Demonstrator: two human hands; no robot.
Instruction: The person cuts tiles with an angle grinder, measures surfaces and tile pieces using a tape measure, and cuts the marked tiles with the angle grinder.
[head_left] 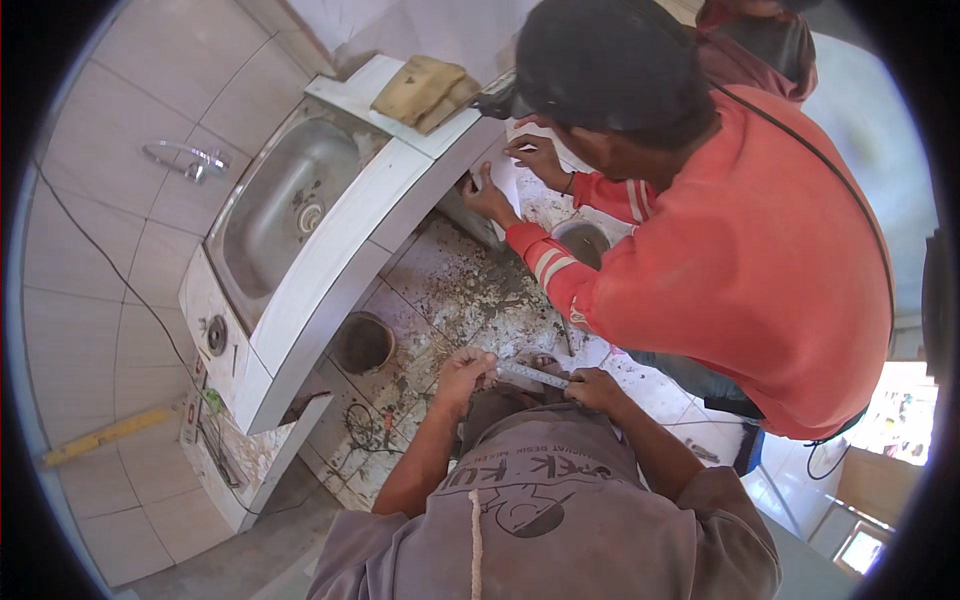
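In front of my body, a pale marked strip, by its look the blade of a tape measure, stretches between my two hands. My left hand pinches its left end between thumb and fingers. Closed round the other end is my right hand; whatever lies inside that palm is hidden. Close by at the upper right, a co-worker in a red top and dark cap bends toward the white-tiled counter. Both of the co-worker's hands are at the counter's far front face.
A steel sink is set in the counter, with a folded tan cloth beyond it. Below a wall tap, a yellow bar leans. A bucket, a cable and rubble cover parts of the floor.
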